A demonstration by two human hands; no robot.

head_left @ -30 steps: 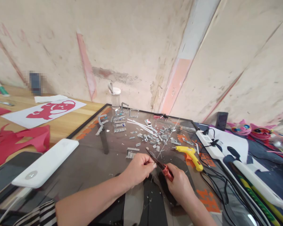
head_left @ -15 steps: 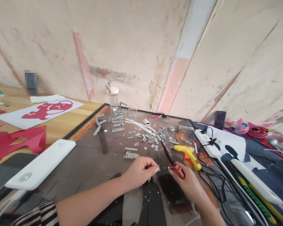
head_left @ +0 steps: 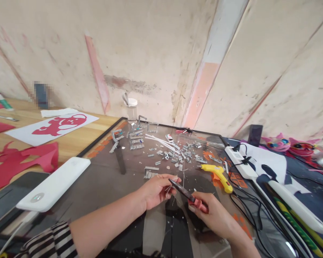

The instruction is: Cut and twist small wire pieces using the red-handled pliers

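Note:
My right hand (head_left: pixel 211 214) grips the red handles of a pair of small scissors (head_left: pixel 187 195), whose dark blades point up and left toward my left hand. My left hand (head_left: pixel 157 188) is closed in a pinch on a thin pale strip that is too small to name, right at the blade tips. Both hands hover low over a dark glass sheet (head_left: pixel 102 182) in a black frame. Just beyond them lie scattered small silvery cut pieces (head_left: pixel 174 156) and a stack of grey strips (head_left: pixel 150 173).
A yellow glue gun (head_left: pixel 218 175) lies right of the hands, with black cables and a white power strip (head_left: pixel 240 163) beyond it. A white power bank (head_left: pixel 54 183) sits at the left. Red paper cut-outs (head_left: pixel 18 163) lie on the wooden table. A small jar (head_left: pixel 131 109) stands by the wall.
The scissors, swung away to the right half a second ago, have come back to my left hand's fingertips. My left hand stayed in about the same spot, still pinched.

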